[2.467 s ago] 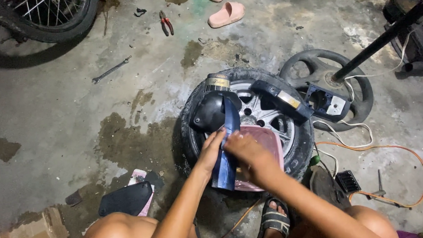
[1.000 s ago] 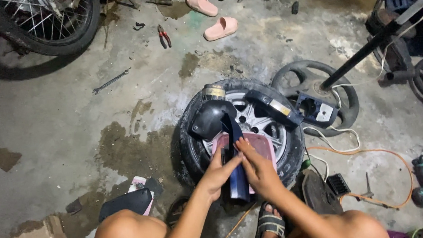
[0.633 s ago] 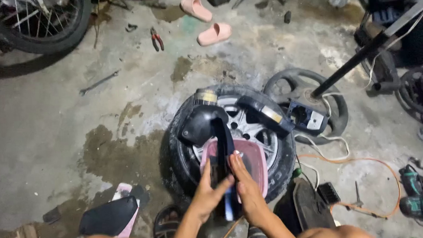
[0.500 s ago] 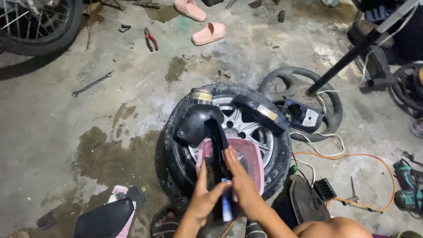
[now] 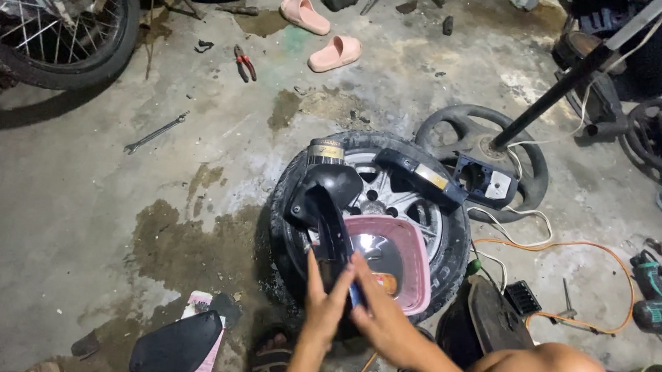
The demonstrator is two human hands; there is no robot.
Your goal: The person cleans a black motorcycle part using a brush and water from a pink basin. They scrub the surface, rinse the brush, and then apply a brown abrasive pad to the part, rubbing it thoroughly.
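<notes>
Now both hands, left (image 5: 327, 307) and right (image 5: 381, 319), grip clamped on black fairing panel (image 5: 327, 222) over tyre (image 5: 452, 240).

Both my forearms come up from the bottom edge and converge at the centre. My left hand (image 5: 325, 305) is raised with fingers straight and pressed together, pointing upward, palm turned toward the right. My right hand (image 5: 377, 314) sits just beside it, fingers curled inward, the two hands touching at the fingertips. My bare knees show low in view.
</notes>
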